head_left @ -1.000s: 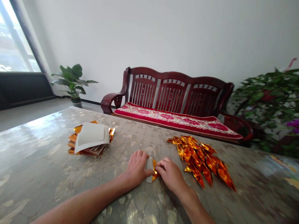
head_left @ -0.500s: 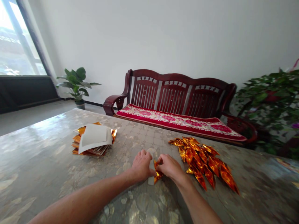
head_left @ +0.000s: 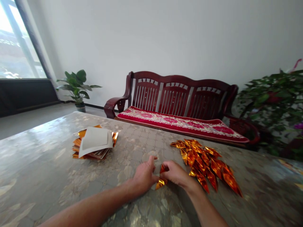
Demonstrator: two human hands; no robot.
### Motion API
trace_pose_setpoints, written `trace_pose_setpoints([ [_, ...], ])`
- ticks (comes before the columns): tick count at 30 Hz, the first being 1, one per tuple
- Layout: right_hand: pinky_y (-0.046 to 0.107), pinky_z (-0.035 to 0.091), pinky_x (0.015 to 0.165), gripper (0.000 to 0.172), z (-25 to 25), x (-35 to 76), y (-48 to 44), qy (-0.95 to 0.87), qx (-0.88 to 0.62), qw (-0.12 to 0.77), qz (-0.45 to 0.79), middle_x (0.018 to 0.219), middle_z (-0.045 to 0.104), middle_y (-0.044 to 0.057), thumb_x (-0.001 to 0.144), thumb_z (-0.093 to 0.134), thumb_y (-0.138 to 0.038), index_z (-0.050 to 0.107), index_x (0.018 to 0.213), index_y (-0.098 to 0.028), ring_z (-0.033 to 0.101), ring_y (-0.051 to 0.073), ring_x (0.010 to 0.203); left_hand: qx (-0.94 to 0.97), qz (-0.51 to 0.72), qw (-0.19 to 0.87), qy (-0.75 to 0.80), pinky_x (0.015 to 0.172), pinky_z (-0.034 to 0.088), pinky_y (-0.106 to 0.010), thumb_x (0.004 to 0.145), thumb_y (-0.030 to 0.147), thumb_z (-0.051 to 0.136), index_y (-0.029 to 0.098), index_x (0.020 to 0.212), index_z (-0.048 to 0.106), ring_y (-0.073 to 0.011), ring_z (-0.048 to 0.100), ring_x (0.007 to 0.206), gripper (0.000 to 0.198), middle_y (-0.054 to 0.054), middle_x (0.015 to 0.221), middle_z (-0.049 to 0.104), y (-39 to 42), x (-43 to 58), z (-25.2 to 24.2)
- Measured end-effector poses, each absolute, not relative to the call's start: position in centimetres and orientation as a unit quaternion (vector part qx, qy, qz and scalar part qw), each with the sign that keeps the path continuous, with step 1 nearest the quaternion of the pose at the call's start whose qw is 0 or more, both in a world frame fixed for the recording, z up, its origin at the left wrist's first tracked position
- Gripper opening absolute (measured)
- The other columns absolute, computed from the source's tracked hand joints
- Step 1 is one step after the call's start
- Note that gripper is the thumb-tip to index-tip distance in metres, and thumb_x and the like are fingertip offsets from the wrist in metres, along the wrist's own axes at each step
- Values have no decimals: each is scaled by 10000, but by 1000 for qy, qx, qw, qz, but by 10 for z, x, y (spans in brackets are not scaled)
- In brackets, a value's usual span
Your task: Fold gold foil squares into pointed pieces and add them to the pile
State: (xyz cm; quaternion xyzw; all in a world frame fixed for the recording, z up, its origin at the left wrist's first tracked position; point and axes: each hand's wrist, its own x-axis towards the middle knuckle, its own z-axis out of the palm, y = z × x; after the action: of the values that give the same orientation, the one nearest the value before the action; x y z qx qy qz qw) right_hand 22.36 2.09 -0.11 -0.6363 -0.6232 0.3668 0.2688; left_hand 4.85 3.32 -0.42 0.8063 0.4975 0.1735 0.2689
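Near the front middle of the table, a partly folded sheet of gold foil paper (head_left: pixel 161 183) lies between my hands, its shiny orange side showing in part and a pale strip along its left. My left hand (head_left: pixel 145 174) grips its left side, thumb against the foil and index finger curved above. On the right side, my right hand (head_left: pixel 175 173) pinches the foil between thumb and fingers; its fingertips are partly hidden. Right of my hands rests a heap of folded gold foil pieces (head_left: pixel 197 157) with pointed ends.
A stack of foil sheets (head_left: pixel 96 138), pale side up on top, sits on the left of the patterned table (head_left: pixel 132 138). Beyond stands a dark red wooden bench (head_left: pixel 170 94) with a red floral cover. Potted plants (head_left: pixel 77 85) flank it. A flat colourful item (head_left: pixel 290 168) lies far right.
My left hand has turned, its index finger lifting apart from the thumb. The foil between my hands has shifted slightly right and tilted. My right hand has moved a little right and down.
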Motion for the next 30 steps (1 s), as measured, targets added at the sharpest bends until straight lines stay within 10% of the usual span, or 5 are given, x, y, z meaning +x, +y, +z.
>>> trace_pose_setpoints([
  [15, 202, 329, 438, 383, 6, 210, -3, -433, -568, 510, 479, 709, 664, 7, 642, 755, -468, 680, 871, -170, 521, 120, 548, 608, 382, 510, 473, 556, 402, -213, 625, 247, 761, 157, 1311, 457, -119, 561, 626, 756, 3, 849, 636, 49, 48, -13],
  [30, 215, 409, 479, 454, -5, 195, 1, -420, -531, 571, 464, 787, 672, 18, 615, 795, -477, 655, 933, -186, 579, 163, 659, 538, 424, 624, 377, 457, 331, -195, 641, 451, 774, 99, 776, 734, -77, 414, 472, 379, 0, 584, 619, 33, 50, -6],
])
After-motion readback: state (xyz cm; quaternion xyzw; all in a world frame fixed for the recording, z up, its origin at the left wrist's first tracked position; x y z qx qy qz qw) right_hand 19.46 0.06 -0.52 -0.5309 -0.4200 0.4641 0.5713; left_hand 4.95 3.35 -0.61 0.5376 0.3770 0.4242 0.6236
